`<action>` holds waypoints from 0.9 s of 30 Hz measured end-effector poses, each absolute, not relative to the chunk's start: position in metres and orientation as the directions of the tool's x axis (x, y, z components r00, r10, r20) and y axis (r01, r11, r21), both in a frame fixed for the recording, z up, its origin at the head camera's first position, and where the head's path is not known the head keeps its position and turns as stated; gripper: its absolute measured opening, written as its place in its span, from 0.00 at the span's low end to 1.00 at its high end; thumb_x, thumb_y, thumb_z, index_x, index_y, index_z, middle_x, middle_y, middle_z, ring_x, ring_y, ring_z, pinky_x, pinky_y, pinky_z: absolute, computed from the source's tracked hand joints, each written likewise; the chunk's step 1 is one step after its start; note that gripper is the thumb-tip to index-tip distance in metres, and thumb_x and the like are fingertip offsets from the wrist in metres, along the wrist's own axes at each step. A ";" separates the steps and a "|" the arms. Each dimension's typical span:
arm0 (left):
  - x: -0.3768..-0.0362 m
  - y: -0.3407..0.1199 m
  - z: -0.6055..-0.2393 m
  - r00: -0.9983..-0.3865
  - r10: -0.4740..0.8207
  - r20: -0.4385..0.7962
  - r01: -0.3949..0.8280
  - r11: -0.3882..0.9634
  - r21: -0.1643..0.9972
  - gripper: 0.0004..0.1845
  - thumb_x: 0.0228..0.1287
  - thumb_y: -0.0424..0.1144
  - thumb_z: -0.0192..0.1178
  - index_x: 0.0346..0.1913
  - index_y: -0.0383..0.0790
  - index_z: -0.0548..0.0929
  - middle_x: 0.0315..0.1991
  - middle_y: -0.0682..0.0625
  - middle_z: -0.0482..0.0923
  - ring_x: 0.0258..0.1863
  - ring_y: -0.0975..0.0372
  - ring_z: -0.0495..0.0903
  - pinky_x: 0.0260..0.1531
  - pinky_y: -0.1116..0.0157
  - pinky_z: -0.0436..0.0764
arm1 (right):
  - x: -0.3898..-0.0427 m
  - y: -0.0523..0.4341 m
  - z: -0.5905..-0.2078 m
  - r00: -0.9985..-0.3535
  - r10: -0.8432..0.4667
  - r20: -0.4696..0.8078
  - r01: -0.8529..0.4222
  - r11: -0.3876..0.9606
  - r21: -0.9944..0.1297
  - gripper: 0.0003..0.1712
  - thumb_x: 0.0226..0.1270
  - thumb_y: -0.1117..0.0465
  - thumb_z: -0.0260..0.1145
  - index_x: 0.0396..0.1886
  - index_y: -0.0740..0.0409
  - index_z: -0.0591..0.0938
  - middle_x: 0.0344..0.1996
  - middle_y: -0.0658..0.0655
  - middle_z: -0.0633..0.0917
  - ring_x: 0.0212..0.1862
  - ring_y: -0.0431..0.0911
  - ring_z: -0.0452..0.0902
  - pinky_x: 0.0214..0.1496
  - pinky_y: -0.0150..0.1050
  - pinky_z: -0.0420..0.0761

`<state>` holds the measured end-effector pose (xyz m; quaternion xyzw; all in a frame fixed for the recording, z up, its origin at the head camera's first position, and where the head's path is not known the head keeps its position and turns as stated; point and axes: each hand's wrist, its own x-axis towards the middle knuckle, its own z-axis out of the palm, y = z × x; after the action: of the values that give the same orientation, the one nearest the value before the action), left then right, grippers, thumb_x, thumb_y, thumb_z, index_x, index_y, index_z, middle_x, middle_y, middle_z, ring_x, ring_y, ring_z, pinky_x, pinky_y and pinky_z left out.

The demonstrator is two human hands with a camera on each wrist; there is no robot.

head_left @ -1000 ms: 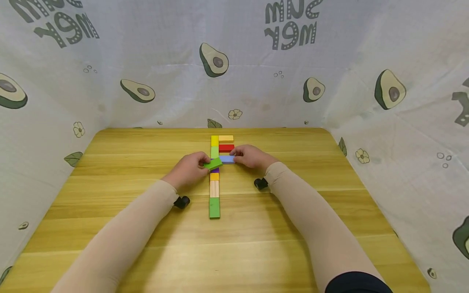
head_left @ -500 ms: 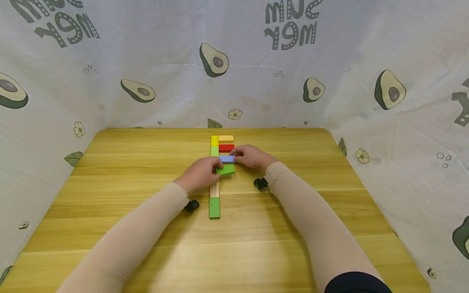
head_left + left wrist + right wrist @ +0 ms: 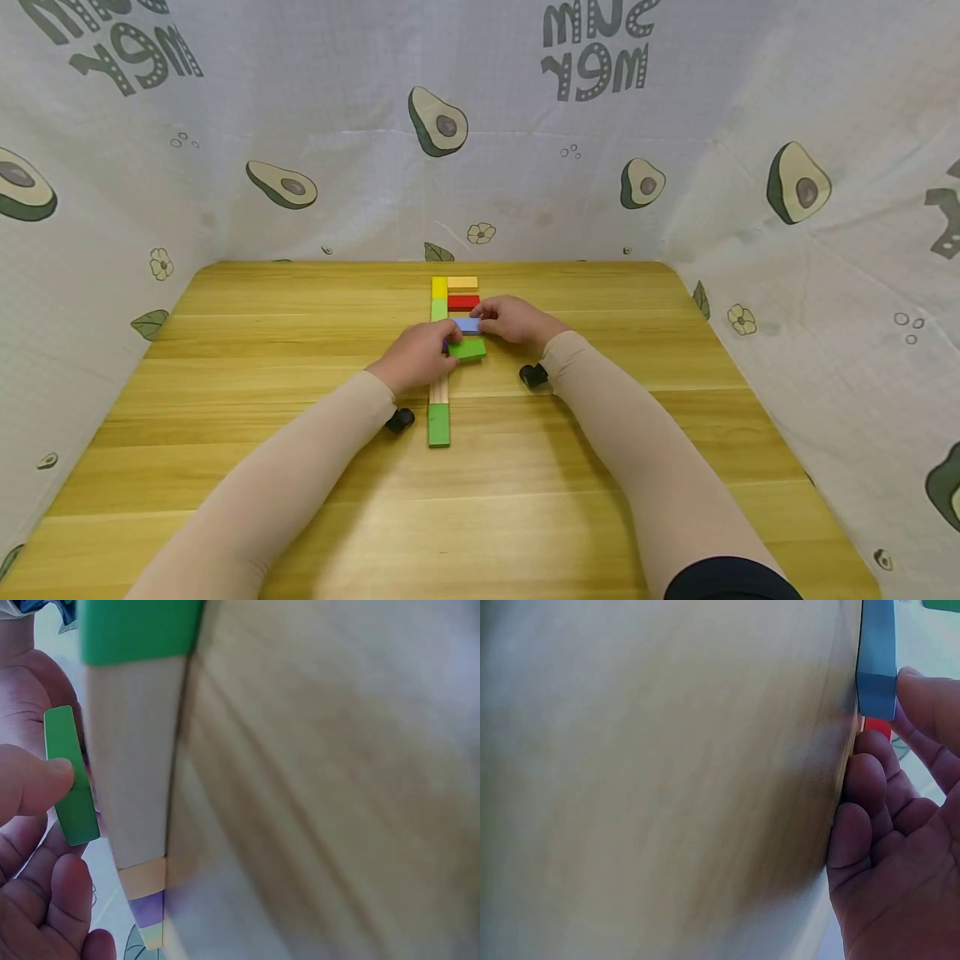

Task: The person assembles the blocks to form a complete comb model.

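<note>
My left hand point(image 3: 416, 357) pinches a green block point(image 3: 469, 350) by its left end, thumb across it in the left wrist view. This block overlaps the right side of a column of blocks and lies just nearer than a blue block point(image 3: 468, 327). At the blue block's right end, my right hand point(image 3: 517, 321) pinches it between thumb and forefinger, the other fingers curled near the table in the right wrist view. Beyond are a red block point(image 3: 462, 303) and a pale yellow block point(image 3: 462, 284), both jutting right from the column. My left hand hides the column's middle.
The column runs from a yellow block point(image 3: 439, 287) through light green, purple point(image 3: 147, 907), orange point(image 3: 142, 877) and plain wood point(image 3: 440, 392) to a green block point(image 3: 438, 427) at the near end. The wooden table point(image 3: 600, 467) meets a printed cloth point(image 3: 525, 183) behind.
My left hand has carried the green block rightward and slightly nearer, from over the column to its right side below the blue block. My right hand has stayed at the blue block.
</note>
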<state>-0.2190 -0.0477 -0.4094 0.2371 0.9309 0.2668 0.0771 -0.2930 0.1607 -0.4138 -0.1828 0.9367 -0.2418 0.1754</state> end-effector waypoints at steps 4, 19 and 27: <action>-0.220 -0.046 -0.412 -0.878 0.479 -0.012 0.411 0.765 0.495 0.14 0.57 0.45 0.63 0.45 0.51 0.75 0.40 0.59 0.78 0.37 0.64 0.74 0.52 0.60 0.68 | -0.293 0.161 -0.413 -0.869 -0.430 -0.242 -0.257 0.813 -0.522 0.13 0.67 0.54 0.59 0.49 0.48 0.79 0.35 0.50 0.80 0.40 0.47 0.71 0.45 0.38 0.70; -0.222 -0.043 -0.412 -0.874 0.484 -0.034 0.413 0.778 0.474 0.14 0.55 0.43 0.64 0.45 0.50 0.76 0.39 0.59 0.79 0.39 0.64 0.75 0.50 0.57 0.62 | -0.295 0.160 -0.416 -0.871 -0.424 -0.248 -0.254 0.821 -0.511 0.12 0.66 0.53 0.60 0.48 0.46 0.79 0.34 0.49 0.80 0.39 0.46 0.71 0.43 0.37 0.71; -0.223 -0.047 -0.416 -0.879 0.477 -0.021 0.429 0.809 0.402 0.15 0.56 0.50 0.63 0.47 0.55 0.80 0.50 0.57 0.75 0.51 0.58 0.71 0.49 0.54 0.64 | -0.296 0.160 -0.416 -0.869 -0.419 -0.264 -0.244 0.825 -0.509 0.14 0.66 0.52 0.60 0.50 0.46 0.79 0.36 0.49 0.81 0.40 0.46 0.71 0.46 0.38 0.72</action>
<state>-0.2230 -0.0465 -0.4157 0.2386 0.9491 0.1964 0.0605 -0.2962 0.1602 -0.4159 -0.1768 0.9372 -0.2368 0.1853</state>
